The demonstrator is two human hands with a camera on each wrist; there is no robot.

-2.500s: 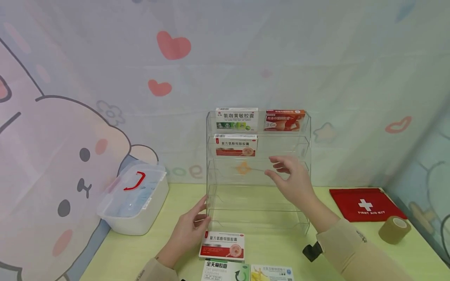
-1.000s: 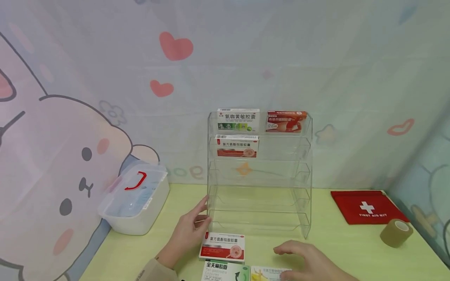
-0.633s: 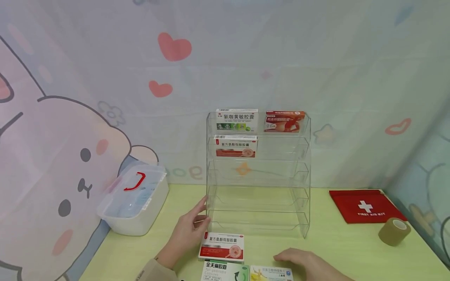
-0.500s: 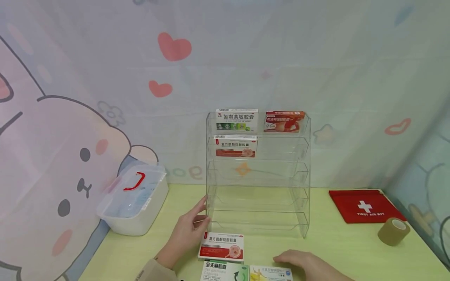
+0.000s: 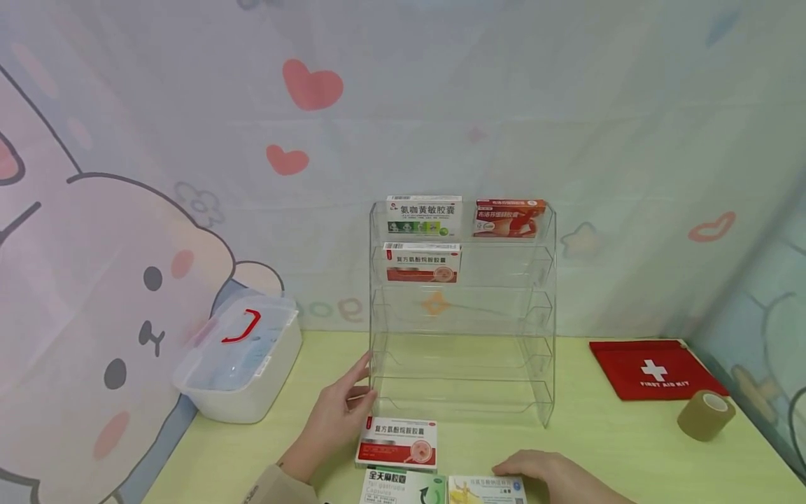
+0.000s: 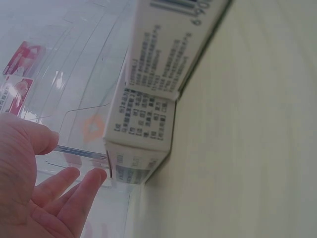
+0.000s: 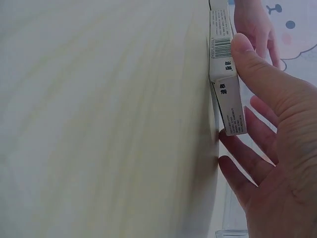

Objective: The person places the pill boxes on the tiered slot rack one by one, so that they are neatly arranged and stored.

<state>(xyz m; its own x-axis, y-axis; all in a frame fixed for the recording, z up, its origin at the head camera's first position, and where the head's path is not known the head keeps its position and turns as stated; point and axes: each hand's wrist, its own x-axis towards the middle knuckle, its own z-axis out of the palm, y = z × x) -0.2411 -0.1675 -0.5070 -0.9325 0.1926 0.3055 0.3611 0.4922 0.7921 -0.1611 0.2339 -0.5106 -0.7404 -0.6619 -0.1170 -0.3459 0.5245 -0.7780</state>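
Observation:
My left hand [image 5: 336, 413] holds the left side panel of a clear acrylic rack [image 5: 462, 381], thumb and fingers on either side of its edge in the left wrist view. At the lower right, my right hand [image 5: 544, 472] grips a white medicine box [image 5: 485, 491] with a yellow figure; the right wrist view has the thumb [image 7: 252, 57] along one edge and fingers curled by its end. Left of that box lies a green-and-white medicine box [image 5: 399, 488], cut by the frame edge. A red-and-white medicine box [image 5: 398, 442] lies just behind it, near my left hand.
The rack's top tier bears a white-green box [image 5: 425, 215] and a red box [image 5: 508, 218]; another red-and-white box [image 5: 422, 264] stands one tier below. A lidded white bin [image 5: 252, 378] sits left, a red first aid pouch [image 5: 658, 367] and tan bandage roll [image 5: 706, 415] right.
My right hand has come down from in front of the rack's tiers to the yellow-figured medicine box and closed on it. My left hand has stayed at the rack's side.

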